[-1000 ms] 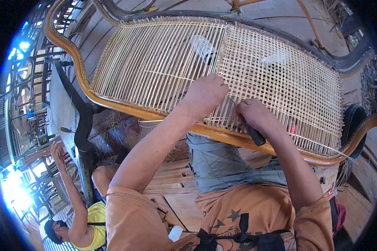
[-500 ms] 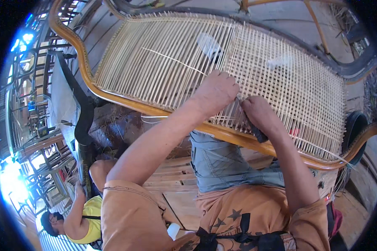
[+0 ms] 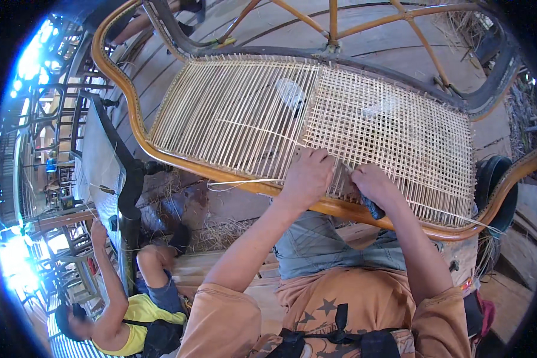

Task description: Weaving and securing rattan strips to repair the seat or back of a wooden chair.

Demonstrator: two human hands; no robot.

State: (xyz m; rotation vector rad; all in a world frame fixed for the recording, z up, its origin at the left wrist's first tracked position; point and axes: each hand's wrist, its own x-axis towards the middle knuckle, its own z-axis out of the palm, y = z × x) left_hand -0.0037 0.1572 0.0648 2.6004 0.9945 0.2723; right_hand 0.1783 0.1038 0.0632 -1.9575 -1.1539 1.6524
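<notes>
A cane panel (image 3: 244, 101) is stretched across a curved, orange-brown wooden frame (image 3: 232, 176) in front of me. Its right part is woven in an open grid; on the left, mainly strands running one way show. My left hand (image 3: 309, 179) rests closed on the near middle of the weave, where a pale cane strand (image 3: 259, 128) runs into its fingers. Close by on the right, my right hand (image 3: 376, 186) grips a dark-handled tool (image 3: 373, 207). Its thin grey shaft points at my left fingers, and its tip is hidden there.
A loop of loose cane (image 3: 238, 182) hangs over the frame's near edge. Beyond the panel, a dark curved rail (image 3: 394, 74) and bamboo-like poles (image 3: 334, 24) stand. A dark bucket (image 3: 496, 179) is at right. At left, a co-worker in yellow (image 3: 131, 328) sits by another chair frame (image 3: 125, 173).
The panel sits lower in view, and my hands with it. Both hands stay close together at the weave, the tool still in my right. The co-worker's forearm is raised higher.
</notes>
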